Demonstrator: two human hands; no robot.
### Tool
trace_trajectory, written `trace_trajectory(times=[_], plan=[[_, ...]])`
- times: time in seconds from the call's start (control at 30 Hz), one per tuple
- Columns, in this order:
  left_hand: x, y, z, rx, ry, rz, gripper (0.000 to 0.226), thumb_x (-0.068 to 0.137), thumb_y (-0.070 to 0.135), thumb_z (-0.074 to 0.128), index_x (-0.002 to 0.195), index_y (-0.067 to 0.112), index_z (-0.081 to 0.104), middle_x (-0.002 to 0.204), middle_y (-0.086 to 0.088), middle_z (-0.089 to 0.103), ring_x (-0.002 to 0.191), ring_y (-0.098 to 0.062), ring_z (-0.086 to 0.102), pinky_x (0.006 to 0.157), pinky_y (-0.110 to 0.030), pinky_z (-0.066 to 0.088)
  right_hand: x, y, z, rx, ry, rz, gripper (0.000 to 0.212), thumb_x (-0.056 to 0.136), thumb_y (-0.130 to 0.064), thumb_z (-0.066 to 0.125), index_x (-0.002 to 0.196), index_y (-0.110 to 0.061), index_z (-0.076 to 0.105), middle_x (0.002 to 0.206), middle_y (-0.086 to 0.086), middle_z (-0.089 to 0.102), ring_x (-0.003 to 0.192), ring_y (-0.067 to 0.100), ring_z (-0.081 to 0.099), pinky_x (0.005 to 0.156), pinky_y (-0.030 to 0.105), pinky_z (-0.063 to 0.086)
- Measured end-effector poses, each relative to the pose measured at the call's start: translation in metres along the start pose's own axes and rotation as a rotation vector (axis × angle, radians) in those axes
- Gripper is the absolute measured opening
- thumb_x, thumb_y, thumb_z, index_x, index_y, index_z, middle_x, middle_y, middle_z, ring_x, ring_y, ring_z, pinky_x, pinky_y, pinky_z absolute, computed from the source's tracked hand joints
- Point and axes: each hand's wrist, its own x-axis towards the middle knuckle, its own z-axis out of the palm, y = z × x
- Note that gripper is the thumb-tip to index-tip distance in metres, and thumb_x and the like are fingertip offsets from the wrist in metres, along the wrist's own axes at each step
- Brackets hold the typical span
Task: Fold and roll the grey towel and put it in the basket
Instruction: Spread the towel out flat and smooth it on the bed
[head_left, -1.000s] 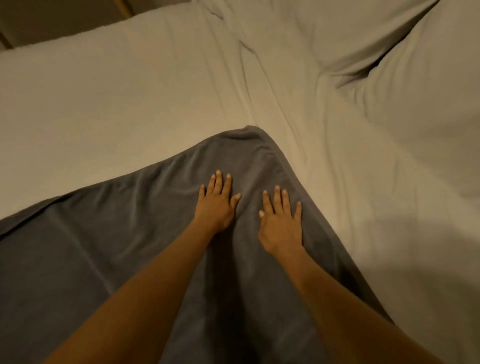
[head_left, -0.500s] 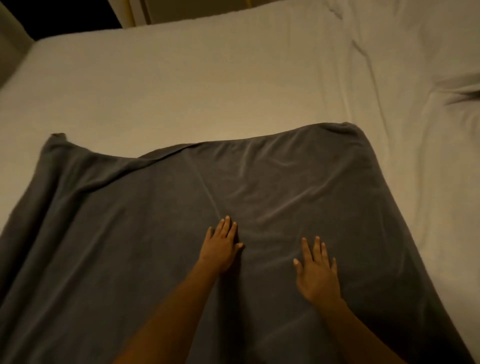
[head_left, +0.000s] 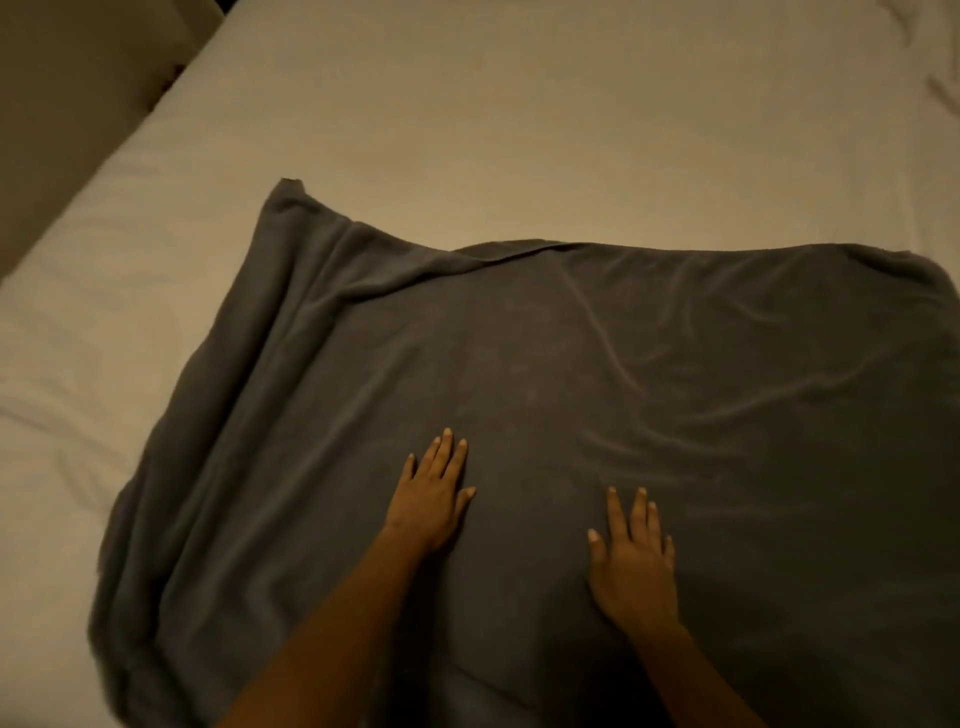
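Both hands have slid back toward the near edge, away from the far right corner they pressed a second ago. Left hand (head_left: 431, 496) lies flat, fingers straight and close together, palm down on the grey towel (head_left: 597, 374); right hand (head_left: 631, 561) rests just beside it, fingers spread. Rumpled folds bunch along the towel's left edge, and it lies spread over the white bed (head_left: 493, 130).

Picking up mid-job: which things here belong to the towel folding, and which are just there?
Part of the job: grey towel, left hand and right hand flat on it. No basket in view.

Just there: white bed sheet under the towel.
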Motion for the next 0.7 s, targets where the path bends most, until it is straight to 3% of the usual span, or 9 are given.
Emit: trace_trajectory(times=[0.2, 0.27, 0.33, 0.37, 0.6, 0.7], plan=[[-0.045, -0.115, 0.0, 0.062, -0.036, -0.031, 0.064, 0.1, 0.043, 0.027, 0.151, 0.018, -0.003, 0.159, -0.005, -0.01, 0.147, -0.018, -0.003, 0.118, -0.042, 0.002, -0.033, -0.103, 0.056, -0.03, -0.048, 0.057, 0.064, 0.099, -0.042, 0.029, 0.151, -0.023, -0.004, 0.159, 0.009, -0.007, 0.146, 0.025, -0.004, 0.116, 0.045, 0.012], [-0.061, -0.155, -0.002, 0.114, -0.004, -0.004, 0.061, 0.097, 0.043, 0.027, 0.15, 0.015, 0.016, 0.158, -0.006, 0.009, 0.145, -0.019, 0.016, 0.116, -0.045, 0.016, -0.044, -0.138, 0.07, -0.027, -0.039, 0.069, 0.064, 0.099, -0.041, 0.029, 0.151, -0.024, -0.003, 0.159, 0.009, -0.007, 0.146, 0.026, -0.003, 0.116, 0.045, 0.011], [-0.072, -0.192, -0.001, 0.162, -0.008, 0.03, 0.061, 0.087, 0.044, 0.028, 0.137, 0.015, 0.047, 0.146, -0.008, 0.043, 0.131, -0.019, 0.046, 0.102, -0.047, 0.04, -0.052, -0.171, 0.082, -0.029, -0.044, 0.06, 0.062, 0.099, -0.04, 0.028, 0.151, -0.025, -0.003, 0.159, 0.009, -0.008, 0.146, 0.025, -0.003, 0.116, 0.044, 0.011], [-0.077, -0.207, -0.002, 0.182, -0.013, 0.046, 0.061, 0.084, 0.045, 0.029, 0.132, 0.015, 0.054, 0.14, -0.007, 0.051, 0.125, -0.019, 0.053, 0.097, -0.047, 0.045, -0.056, -0.188, 0.088, -0.02, -0.047, 0.055, 0.062, 0.099, -0.039, 0.029, 0.151, -0.025, -0.001, 0.159, 0.009, -0.007, 0.146, 0.025, -0.003, 0.116, 0.044, 0.011], [-0.095, -0.282, -0.026, 0.209, 0.088, 0.071, 0.06, 0.089, 0.045, 0.029, 0.132, 0.012, 0.053, 0.139, -0.01, 0.052, 0.126, -0.022, 0.052, 0.099, -0.046, 0.043, -0.086, -0.287, 0.116, 0.014, -0.074, -0.038, 0.062, 0.098, -0.039, 0.032, 0.151, -0.027, 0.003, 0.159, 0.009, -0.004, 0.146, 0.024, -0.001, 0.115, 0.043, 0.012], [-0.106, -0.315, -0.032, 0.19, 0.148, 0.089, 0.057, 0.098, 0.041, 0.019, 0.136, 0.011, 0.048, 0.142, -0.01, 0.048, 0.128, -0.023, 0.05, 0.101, -0.046, 0.041, -0.099, -0.316, 0.125, 0.032, -0.103, -0.096, 0.061, 0.099, -0.04, 0.031, 0.151, -0.026, 0.004, 0.159, 0.009, -0.003, 0.146, 0.024, 0.0, 0.116, 0.042, 0.011]])
